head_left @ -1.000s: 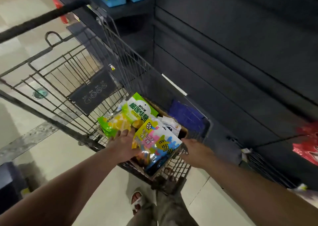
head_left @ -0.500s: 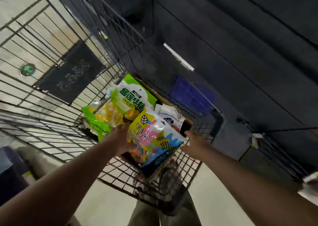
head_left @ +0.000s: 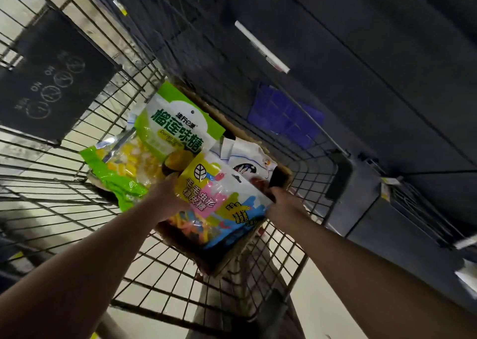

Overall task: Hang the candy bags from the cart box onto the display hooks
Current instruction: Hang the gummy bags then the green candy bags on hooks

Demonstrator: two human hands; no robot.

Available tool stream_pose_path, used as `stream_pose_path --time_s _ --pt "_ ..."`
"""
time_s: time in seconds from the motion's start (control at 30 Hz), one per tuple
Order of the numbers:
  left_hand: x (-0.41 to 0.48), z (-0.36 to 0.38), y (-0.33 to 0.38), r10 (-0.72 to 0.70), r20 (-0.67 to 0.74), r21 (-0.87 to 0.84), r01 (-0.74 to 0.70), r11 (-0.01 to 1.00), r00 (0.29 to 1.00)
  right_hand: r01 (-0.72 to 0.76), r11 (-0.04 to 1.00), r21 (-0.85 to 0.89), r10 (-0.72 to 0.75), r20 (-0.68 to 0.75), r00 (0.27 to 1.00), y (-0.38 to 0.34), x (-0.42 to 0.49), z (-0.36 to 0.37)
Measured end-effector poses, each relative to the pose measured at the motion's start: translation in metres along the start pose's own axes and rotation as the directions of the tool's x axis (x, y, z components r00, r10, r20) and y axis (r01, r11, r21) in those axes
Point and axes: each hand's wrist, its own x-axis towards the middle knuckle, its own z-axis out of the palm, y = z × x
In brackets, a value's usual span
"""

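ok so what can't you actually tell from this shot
Head view:
Left hand: fingertips hidden under the gummy bag.
Right hand: grips the bag or the cardboard box? Blurred.
White bag: mostly covered by the gummy bag.
Display hooks: outside the frame.

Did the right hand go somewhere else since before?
No. The view swung, but the right hand stays at the right rim of the cardboard box, beside the colourful candy bag.
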Motion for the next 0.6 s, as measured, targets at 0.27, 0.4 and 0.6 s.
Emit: stream_pose_path --time_s 0.27,0.4,0.6 --pt "-0.01 -0.024 -0.02 -0.061 0.028 -0.289 0.067 0.955 0.998 -0.004 0.918 0.396 0.018 -0.032 0.999 -0.027 0.008 -0.011" --pt "-0.01 -0.039 -0.03 -0.046 0.035 -0.384 0.056 0.921 0.998 0.026 0.764 0.645 0.064 -0.116 0.991 -0.059 0.026 -0.014" --pt "-0.005 -0.039 -0.033 -0.093 -0.083 -0.557 0.031 0.83 0.992 0.029 0.498 0.867 0.108 -0.095 0.99 -0.075 0.056 -0.023"
